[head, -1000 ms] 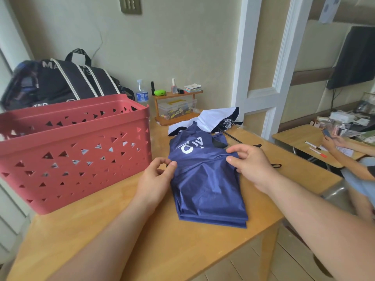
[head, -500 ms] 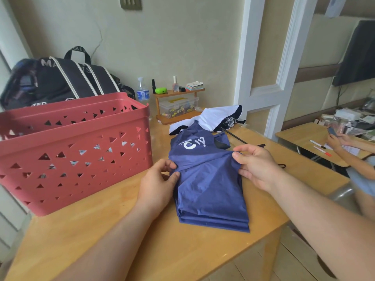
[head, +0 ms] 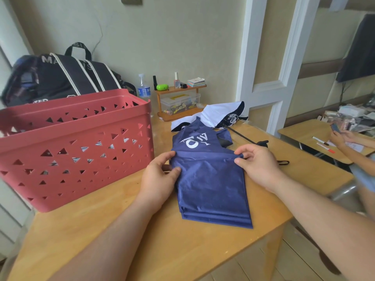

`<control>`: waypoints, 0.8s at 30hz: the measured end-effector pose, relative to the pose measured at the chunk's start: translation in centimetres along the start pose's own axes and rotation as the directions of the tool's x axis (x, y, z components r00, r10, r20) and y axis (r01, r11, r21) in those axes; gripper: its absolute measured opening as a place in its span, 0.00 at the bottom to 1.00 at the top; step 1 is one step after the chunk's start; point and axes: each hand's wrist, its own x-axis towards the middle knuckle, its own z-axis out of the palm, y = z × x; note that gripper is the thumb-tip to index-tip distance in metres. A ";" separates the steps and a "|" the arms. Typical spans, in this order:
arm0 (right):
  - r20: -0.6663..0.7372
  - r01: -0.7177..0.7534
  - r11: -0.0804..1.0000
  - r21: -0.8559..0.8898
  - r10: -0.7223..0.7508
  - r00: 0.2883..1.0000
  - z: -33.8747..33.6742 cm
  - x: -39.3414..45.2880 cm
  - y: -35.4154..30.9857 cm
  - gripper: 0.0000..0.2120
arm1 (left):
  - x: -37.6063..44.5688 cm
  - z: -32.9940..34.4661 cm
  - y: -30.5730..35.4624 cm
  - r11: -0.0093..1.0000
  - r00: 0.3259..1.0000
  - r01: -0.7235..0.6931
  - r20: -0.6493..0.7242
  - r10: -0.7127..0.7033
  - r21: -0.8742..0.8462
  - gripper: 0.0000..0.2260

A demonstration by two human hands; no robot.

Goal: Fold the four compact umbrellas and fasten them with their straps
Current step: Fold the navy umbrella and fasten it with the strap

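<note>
The left hand (head: 160, 175) pinched the left edge of the navy umbrella (head: 211, 183) between thumb and curled fingers, while the right hand (head: 257, 165) pinched its right edge the same way. Between the hands the canopy lay flat in stacked folds on the tabletop (head: 142, 240), white lettering facing up beyond the fingers. Just past it lay a white-and-navy umbrella (head: 219, 114), unfolded, its dark shaft (head: 241, 136) running out behind the right hand. Left of the left hand stood a red perforated basket (head: 77, 151), with a black bag (head: 60, 78) beyond it.
</note>
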 end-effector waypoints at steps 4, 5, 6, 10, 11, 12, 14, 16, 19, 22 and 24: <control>-0.043 0.031 0.999 -0.039 -0.032 0.999 0.5 -0.1 0.1 0.11 | -0.3 -0.2 0.5 0.995 0.995 -0.029 0.102 0.019 0.096 0.34; -0.084 0.057 0.993 -0.105 -0.066 0.994 0.6 -0.2 0.1 0.12 | -0.2 -0.2 0.5 0.996 0.994 -0.019 0.108 0.010 0.086 0.35; -0.137 0.112 0.971 -0.211 -0.142 0.980 0.5 -0.5 -0.1 0.14 | -0.1 -0.2 0.3 0.998 0.993 -0.006 0.117 0.000 0.055 0.36; -0.048 0.541 0.746 -0.389 -0.603 0.796 0.9 -2.8 -3.5 0.11 | -0.2 0.0 0.3 1.000 0.988 -0.018 0.155 0.021 -0.020 0.34; 0.089 0.599 0.715 -0.360 -0.613 0.785 1.3 -3.8 -4.5 0.10 | -0.3 0.0 0.4 0.999 0.985 -0.041 0.167 0.041 -0.004 0.35; 0.257 0.599 0.713 -0.364 -0.541 0.801 1.7 -4.7 -5.2 0.12 | -0.3 -0.1 0.4 0.998 0.982 -0.059 0.180 0.052 0.030 0.36; 0.534 0.538 0.661 -0.523 -0.238 0.811 2.1 -6.3 -5.1 0.26 | -0.4 -0.3 0.3 0.985 0.976 -0.090 0.209 0.058 0.146 0.39; 0.631 0.500 0.587 -0.637 0.025 0.775 1.9 -7.1 -3.7 0.35 | -0.1 -0.4 0.1 0.947 0.966 -0.139 0.248 0.066 0.289 0.43; 0.641 0.449 0.630 -0.634 0.103 0.761 1.5 -7.4 -2.3 0.38 | 0.0 -0.1 0.1 0.893 0.960 -0.144 0.280 0.022 0.427 0.46; 0.623 0.444 0.635 -0.632 0.076 0.779 1.6 -7.6 -2.2 0.41 | -0.4 0.0 1.2 0.920 0.979 -0.010 0.190 -0.069 0.391 0.45; 0.620 0.440 0.642 -0.628 0.070 0.782 1.6 -7.6 -2.3 0.44 | -0.7 0.1 2.9 0.909 0.991 -0.104 0.120 0.060 0.404 0.38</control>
